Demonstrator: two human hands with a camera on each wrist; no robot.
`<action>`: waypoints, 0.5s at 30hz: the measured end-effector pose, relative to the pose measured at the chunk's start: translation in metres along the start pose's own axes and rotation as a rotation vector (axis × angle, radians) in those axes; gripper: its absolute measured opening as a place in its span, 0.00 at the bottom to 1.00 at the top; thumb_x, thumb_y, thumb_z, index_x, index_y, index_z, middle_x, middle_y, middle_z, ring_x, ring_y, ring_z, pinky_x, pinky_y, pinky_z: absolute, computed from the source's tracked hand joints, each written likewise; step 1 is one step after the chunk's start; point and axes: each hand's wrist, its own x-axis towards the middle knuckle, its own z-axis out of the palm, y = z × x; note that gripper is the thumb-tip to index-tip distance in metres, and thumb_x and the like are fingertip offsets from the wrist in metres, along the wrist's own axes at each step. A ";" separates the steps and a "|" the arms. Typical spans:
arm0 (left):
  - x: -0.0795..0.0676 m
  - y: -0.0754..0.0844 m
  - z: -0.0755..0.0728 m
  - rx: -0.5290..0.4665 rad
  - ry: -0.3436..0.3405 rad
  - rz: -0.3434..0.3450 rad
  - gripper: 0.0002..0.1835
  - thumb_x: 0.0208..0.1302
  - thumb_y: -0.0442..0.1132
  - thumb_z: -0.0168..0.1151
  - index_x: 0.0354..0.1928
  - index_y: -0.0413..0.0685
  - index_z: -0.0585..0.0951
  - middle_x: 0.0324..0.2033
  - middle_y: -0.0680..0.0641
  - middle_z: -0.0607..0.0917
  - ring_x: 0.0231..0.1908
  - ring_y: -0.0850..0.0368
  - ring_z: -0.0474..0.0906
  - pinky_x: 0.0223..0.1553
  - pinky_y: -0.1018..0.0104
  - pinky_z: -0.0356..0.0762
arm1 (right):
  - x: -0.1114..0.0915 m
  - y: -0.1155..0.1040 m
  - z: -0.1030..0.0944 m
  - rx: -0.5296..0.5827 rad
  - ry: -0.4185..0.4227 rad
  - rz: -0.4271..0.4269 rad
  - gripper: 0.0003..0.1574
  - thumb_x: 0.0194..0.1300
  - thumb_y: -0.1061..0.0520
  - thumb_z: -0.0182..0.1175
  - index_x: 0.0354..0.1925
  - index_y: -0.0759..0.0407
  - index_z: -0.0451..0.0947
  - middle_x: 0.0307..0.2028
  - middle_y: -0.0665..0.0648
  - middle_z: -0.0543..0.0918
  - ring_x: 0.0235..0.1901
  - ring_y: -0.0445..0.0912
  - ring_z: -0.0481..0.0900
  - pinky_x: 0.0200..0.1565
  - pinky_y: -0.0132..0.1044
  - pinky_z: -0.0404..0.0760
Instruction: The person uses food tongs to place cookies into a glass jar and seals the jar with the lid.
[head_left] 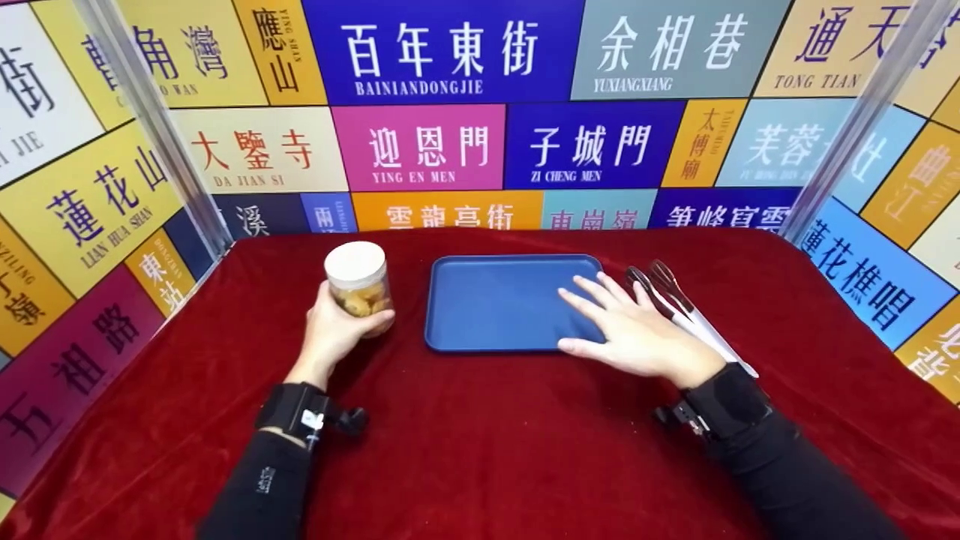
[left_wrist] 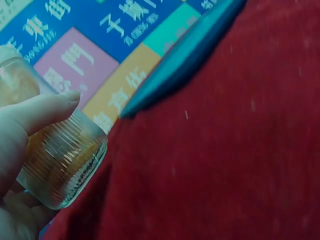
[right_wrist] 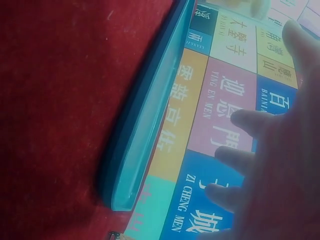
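My left hand (head_left: 339, 324) grips a clear ribbed jar (head_left: 365, 300) with a white lid (head_left: 355, 262), left of the tray. Yellowish-brown pieces sit inside; their exact kind is hard to tell. In the left wrist view the thumb lies across the jar (left_wrist: 65, 160), whose base appears to be off the cloth. A blue rectangular tray (head_left: 502, 304) lies flat in the middle. Over its right side, my right hand (head_left: 637, 334) is spread with fingers apart, holding nothing. The right wrist view shows those fingers (right_wrist: 232, 157) above the level of the tray's rim (right_wrist: 142, 125).
Tongs with dark heads and white handles (head_left: 709, 334) lie right of the tray, partly behind the right hand. Red cloth (head_left: 495, 442) covers the table. Panels with Chinese lettering (head_left: 442, 52) stand behind, and clear posts (head_left: 855, 127) rise at both back corners.
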 end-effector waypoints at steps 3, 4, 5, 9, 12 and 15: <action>0.000 -0.008 -0.002 0.004 -0.001 -0.015 0.53 0.48 0.45 0.89 0.72 0.38 0.67 0.65 0.35 0.80 0.64 0.40 0.77 0.69 0.48 0.72 | 0.001 0.000 0.001 0.009 -0.015 0.000 0.56 0.72 0.17 0.49 0.85 0.40 0.54 0.85 0.55 0.52 0.84 0.62 0.42 0.74 0.79 0.40; 0.000 -0.010 -0.002 0.001 -0.002 -0.016 0.53 0.48 0.45 0.89 0.72 0.37 0.67 0.65 0.34 0.80 0.65 0.39 0.77 0.70 0.48 0.72 | 0.001 0.000 0.001 0.012 -0.016 -0.001 0.56 0.72 0.17 0.50 0.85 0.40 0.54 0.85 0.55 0.52 0.84 0.62 0.42 0.74 0.79 0.40; 0.000 -0.011 -0.002 0.000 -0.004 -0.017 0.54 0.49 0.45 0.89 0.73 0.37 0.67 0.65 0.34 0.80 0.65 0.39 0.77 0.70 0.48 0.72 | 0.001 0.000 0.001 0.013 -0.017 -0.001 0.56 0.72 0.17 0.50 0.85 0.40 0.54 0.85 0.55 0.52 0.84 0.62 0.42 0.74 0.79 0.40; 0.000 -0.015 -0.003 0.009 -0.012 -0.021 0.54 0.50 0.46 0.88 0.73 0.37 0.65 0.65 0.33 0.79 0.66 0.38 0.76 0.71 0.47 0.70 | 0.002 -0.001 0.001 0.009 -0.017 -0.006 0.56 0.72 0.16 0.48 0.85 0.40 0.54 0.85 0.55 0.53 0.84 0.62 0.43 0.74 0.79 0.41; -0.002 -0.017 -0.002 0.018 -0.022 -0.030 0.55 0.51 0.46 0.87 0.74 0.37 0.63 0.66 0.32 0.78 0.66 0.38 0.75 0.71 0.46 0.69 | 0.002 -0.001 0.002 0.004 -0.017 -0.009 0.56 0.72 0.16 0.48 0.85 0.40 0.54 0.85 0.55 0.53 0.84 0.64 0.44 0.74 0.80 0.41; -0.003 -0.019 0.000 -0.022 -0.036 -0.040 0.59 0.51 0.45 0.87 0.78 0.40 0.58 0.69 0.33 0.75 0.68 0.39 0.72 0.74 0.47 0.67 | 0.002 0.001 0.005 0.003 -0.023 -0.001 0.56 0.72 0.16 0.48 0.85 0.40 0.54 0.85 0.55 0.53 0.84 0.64 0.44 0.74 0.79 0.40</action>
